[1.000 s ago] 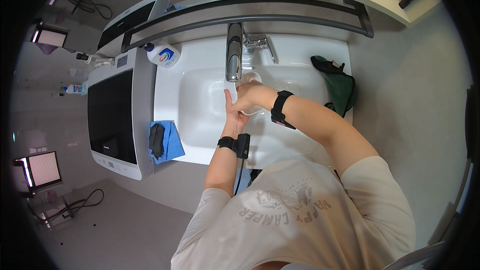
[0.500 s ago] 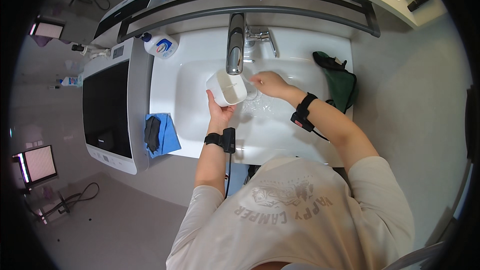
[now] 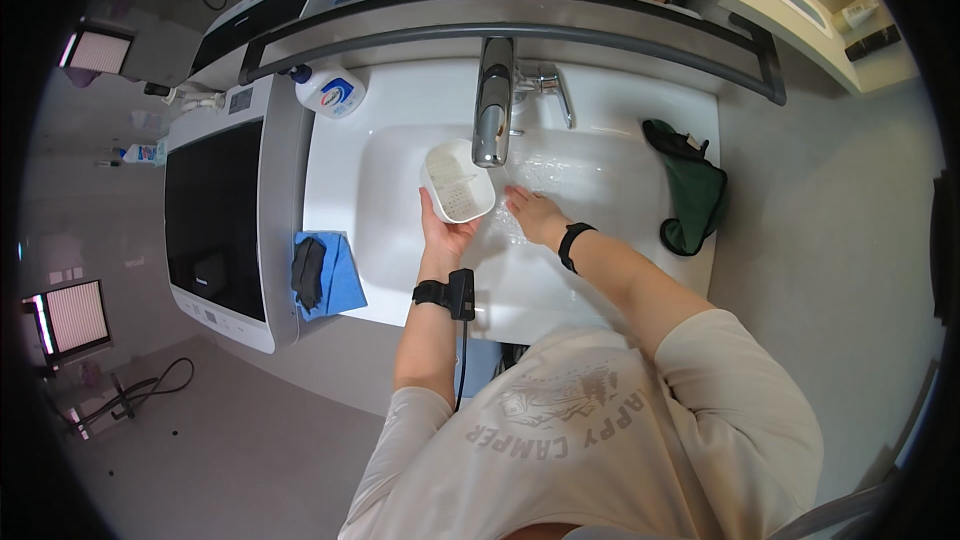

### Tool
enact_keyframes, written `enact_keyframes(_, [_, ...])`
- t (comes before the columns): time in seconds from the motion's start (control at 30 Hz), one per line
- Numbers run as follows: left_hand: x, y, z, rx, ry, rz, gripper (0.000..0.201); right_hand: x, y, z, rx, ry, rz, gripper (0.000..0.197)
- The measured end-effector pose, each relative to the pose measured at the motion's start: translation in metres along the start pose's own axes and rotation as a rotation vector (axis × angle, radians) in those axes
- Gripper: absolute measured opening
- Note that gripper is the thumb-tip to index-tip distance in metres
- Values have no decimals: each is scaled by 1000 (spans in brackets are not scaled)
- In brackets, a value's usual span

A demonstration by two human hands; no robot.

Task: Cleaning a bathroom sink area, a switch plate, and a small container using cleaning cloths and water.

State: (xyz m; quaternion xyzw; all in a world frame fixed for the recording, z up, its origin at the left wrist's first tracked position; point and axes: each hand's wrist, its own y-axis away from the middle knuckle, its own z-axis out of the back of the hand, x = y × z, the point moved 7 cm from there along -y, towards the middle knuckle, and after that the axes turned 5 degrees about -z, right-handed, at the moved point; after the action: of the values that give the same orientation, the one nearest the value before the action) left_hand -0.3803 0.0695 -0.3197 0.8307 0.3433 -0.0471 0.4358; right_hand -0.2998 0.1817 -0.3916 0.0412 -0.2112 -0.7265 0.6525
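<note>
My left hand (image 3: 447,231) grips a white rounded container (image 3: 434,176) from its near side, thumb along its left wall. Its open top is tilted toward me, and rows of small holes or dots show inside. It hangs over the white washbasin (image 3: 385,210), just below the spout of the chrome faucet (image 3: 492,110). To the container's right, my right hand (image 3: 538,219) is held low over the basin. Its fingers are stretched out and hold nothing; water ripples and glints around them.
A white pump bottle (image 3: 331,92) stands at the basin's back left corner. On the front left edge lies a blue cloth (image 3: 343,275) with a dark item on it. A green cloth (image 3: 697,188) drapes over the right rim. Behind the faucet runs a dark rail (image 3: 620,33).
My right hand has dropped nearer to me, its bent fingers now straightened. The container has tipped so more of its inside shows. The whole view has shifted slightly.
</note>
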Motion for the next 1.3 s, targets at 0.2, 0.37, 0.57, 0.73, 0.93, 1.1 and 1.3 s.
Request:
enact_keyframes(0.2, [4,3,-1,-8,20,13,62,3,3,13,160,-55,46,41])
enact_keyframes(0.37, [11,5,-4,18,23,43,62,3,9,30,97,-33,62,45])
enact_keyframes(0.57, [13,10,-9,31,-16,33,61,-13,17,73,-93,-276,-25,34])
enact_keyframes(0.73, [23,5,-10,29,-70,46,62,-23,48,194,-541,-741,-110,26])
enact_keyframes(0.93, [35,4,-17,163,-71,129,65,30,61,201,-233,-79,354,40])
enact_keyframes(1.1, [33,11,-13,84,-141,123,64,25,46,189,9,261,367,43])
enact_keyframes(1.3, [28,22,-19,107,-187,159,57,30,33,183,74,494,459,28])
